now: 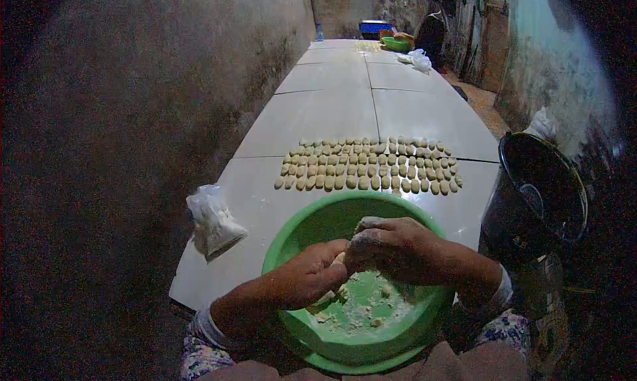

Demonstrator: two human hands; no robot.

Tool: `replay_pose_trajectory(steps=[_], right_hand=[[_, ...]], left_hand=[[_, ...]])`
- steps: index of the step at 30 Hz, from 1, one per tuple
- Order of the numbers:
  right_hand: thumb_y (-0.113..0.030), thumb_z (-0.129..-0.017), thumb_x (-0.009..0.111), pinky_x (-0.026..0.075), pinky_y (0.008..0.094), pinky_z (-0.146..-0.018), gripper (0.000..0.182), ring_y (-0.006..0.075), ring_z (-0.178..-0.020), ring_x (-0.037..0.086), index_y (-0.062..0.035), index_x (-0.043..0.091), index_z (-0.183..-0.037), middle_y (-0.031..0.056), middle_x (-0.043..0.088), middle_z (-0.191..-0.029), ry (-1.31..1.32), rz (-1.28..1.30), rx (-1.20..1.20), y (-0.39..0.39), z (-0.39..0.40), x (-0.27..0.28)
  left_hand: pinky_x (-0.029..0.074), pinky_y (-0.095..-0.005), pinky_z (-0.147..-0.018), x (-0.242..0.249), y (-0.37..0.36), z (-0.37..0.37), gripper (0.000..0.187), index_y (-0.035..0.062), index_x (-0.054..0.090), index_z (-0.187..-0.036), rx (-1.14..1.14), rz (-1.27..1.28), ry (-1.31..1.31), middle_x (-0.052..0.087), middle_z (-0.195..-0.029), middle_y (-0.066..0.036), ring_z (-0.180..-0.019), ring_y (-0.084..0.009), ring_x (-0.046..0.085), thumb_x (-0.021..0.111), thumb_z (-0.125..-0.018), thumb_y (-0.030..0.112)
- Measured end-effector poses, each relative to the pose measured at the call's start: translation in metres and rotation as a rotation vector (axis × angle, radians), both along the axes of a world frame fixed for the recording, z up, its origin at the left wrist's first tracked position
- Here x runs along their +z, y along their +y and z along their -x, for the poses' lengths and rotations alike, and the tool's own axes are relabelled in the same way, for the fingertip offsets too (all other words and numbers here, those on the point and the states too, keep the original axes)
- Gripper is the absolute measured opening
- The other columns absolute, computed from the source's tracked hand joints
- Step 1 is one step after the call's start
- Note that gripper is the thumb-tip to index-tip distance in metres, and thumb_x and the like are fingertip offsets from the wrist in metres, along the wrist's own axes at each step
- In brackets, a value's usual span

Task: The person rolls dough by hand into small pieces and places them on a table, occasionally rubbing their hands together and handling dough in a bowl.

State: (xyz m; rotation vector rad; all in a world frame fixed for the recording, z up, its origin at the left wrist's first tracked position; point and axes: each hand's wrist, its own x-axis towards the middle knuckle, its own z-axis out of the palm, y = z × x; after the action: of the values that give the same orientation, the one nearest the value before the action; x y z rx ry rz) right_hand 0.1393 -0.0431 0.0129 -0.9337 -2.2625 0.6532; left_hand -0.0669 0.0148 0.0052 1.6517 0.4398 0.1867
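Observation:
Both hands meet above a green basin [312, 338] whose bottom is dusted with white flour and small dough crumbs [375, 322]. My left hand [312, 275] is closed around a piece of pale dough [340, 257], which shows at its fingertips. From the right, my right hand [391, 247], coated with flour, is wrapped against the same dough, its fingers bent. Most of the dough is hidden between the hands. Just beyond the basin, several small oval dough pieces [352, 170] lie in rows on the white tiled table [325, 112].
A plastic bag of white powder [215, 223] sits at the table's left edge. A large black bucket [541, 188] stands on the right. At the far end are a green bowl [397, 45], a blue container [375, 29], a plastic bag [418, 60] and a person in dark clothing [431, 37].

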Motion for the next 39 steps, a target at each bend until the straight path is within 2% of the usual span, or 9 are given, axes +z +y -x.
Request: replay_pose_trajectory(steps=[6, 10, 11, 14, 15, 18, 19, 22, 39], right_hand=[[-0.008, -0.079, 0.056, 0.048, 0.0445, -0.08, 0.026, 0.0387, -0.095, 0.057, -0.0083, 0.055, -0.105, 0.0208, 0.054, -0.113, -0.148, -0.151, 0.059, 0.006, -0.007, -0.011], [-0.007, -0.074, 0.068, 0.047, 0.0325, -0.078, 0.029, 0.0258, -0.083, 0.057, -0.0051, 0.055, -0.1, 0.0109, 0.055, -0.096, 0.221, 0.068, 0.062, 0.013, -0.013, -0.01], [-0.01, -0.074, 0.069, 0.047, 0.0311, -0.076, 0.032, 0.018, -0.086, 0.055, -0.0042, 0.055, -0.102, 0.0073, 0.054, -0.099, 0.529, 0.468, 0.013, 0.008, -0.013, -0.012], [-0.009, -0.078, 0.065, 0.047, 0.0312, -0.076, 0.032, 0.0154, -0.092, 0.053, -0.002, 0.052, -0.106, 0.0068, 0.052, -0.099, 0.75, 0.309, 0.02, 0.015, -0.05, -0.002], [-0.01, -0.076, 0.067, 0.046, 0.0301, -0.077, 0.038, 0.016, -0.095, 0.052, -0.0021, 0.051, -0.11, 0.0072, 0.052, -0.1, 0.456, 0.354, -0.313, 0.011, -0.05, 0.011], [-0.008, -0.073, 0.066, 0.045, 0.0302, -0.079, 0.042, 0.0179, -0.095, 0.051, -0.0017, 0.05, -0.111, 0.009, 0.052, -0.102, 0.155, 0.074, -0.105, 0.008, -0.044, 0.008], [0.003, -0.07, 0.063, 0.042, 0.0334, -0.087, 0.037, 0.0188, -0.099, 0.052, -0.0015, 0.053, -0.106, 0.0108, 0.053, -0.105, 0.55, 0.658, -0.126, -0.008, -0.029, 0.024], [-0.005, -0.072, 0.065, 0.046, 0.0372, -0.083, 0.04, 0.0339, -0.094, 0.056, -0.0018, 0.049, -0.108, 0.0177, 0.052, -0.107, 0.108, 0.008, 0.068, -0.002, -0.014, 0.01], [-0.009, -0.078, 0.061, 0.05, 0.0398, -0.067, 0.027, 0.0336, -0.082, 0.058, -0.0011, 0.048, -0.1, 0.0154, 0.054, -0.089, -0.17, -0.265, -0.302, -0.017, 0.013, -0.014]], left_hand=[[0.041, -0.0322, -0.085, -0.003, 0.004, -0.001, 0.037, 0.0004, 0.049, -0.115, -0.139, -0.259, -0.046, 0.059, -0.101, -0.013, -0.094, -0.0182, 0.053, 0.044, -0.09, 0.028], [0.041, -0.0328, -0.085, 0.013, 0.001, 0.002, 0.04, -0.0003, 0.049, -0.113, -0.097, -0.178, 0.033, 0.059, -0.101, -0.015, -0.093, -0.02, 0.053, 0.042, -0.091, 0.033], [0.042, -0.032, -0.081, 0.011, 0.002, 0.004, 0.037, -0.001, 0.05, -0.109, -0.086, -0.16, 0.005, 0.059, -0.095, -0.013, -0.089, -0.0187, 0.053, 0.044, -0.091, 0.03], [0.042, -0.0324, -0.076, 0.01, 0.009, 0.01, 0.031, -0.0009, 0.051, -0.101, -0.13, -0.104, 0.199, 0.056, -0.086, -0.012, -0.083, -0.0175, 0.052, 0.044, -0.09, 0.027], [0.042, -0.0321, -0.071, 0.021, -0.002, 0.01, 0.027, 0.0, 0.051, -0.096, 0.003, -0.193, 0.116, 0.053, -0.08, -0.009, -0.078, -0.0155, 0.05, 0.047, -0.09, 0.025], [0.043, -0.0322, -0.07, 0.003, 0.003, 0.004, 0.026, 0.0007, 0.051, -0.097, 0.021, -0.248, -0.009, 0.053, -0.081, -0.008, -0.078, -0.0157, 0.05, 0.048, -0.089, 0.026], [0.043, -0.0323, -0.073, 0.0, 0.004, 0.003, 0.027, 0.001, 0.05, -0.105, -0.004, -0.188, 0.001, 0.055, -0.089, -0.01, -0.082, -0.0166, 0.051, 0.051, -0.087, 0.021], [0.042, -0.0322, -0.081, 0.009, -0.003, 0.0, 0.032, 0.002, 0.048, -0.115, -0.046, -0.176, 0.034, 0.055, -0.098, -0.014, -0.09, -0.019, 0.052, 0.052, -0.086, 0.015], [0.044, -0.0456, -0.08, -0.007, -0.005, -0.005, 0.028, 0.0017, 0.045, -0.109, -0.026, -0.639, 0.175, 0.057, -0.098, -0.025, -0.094, -0.0421, 0.055, 0.045, -0.089, 0.021]])
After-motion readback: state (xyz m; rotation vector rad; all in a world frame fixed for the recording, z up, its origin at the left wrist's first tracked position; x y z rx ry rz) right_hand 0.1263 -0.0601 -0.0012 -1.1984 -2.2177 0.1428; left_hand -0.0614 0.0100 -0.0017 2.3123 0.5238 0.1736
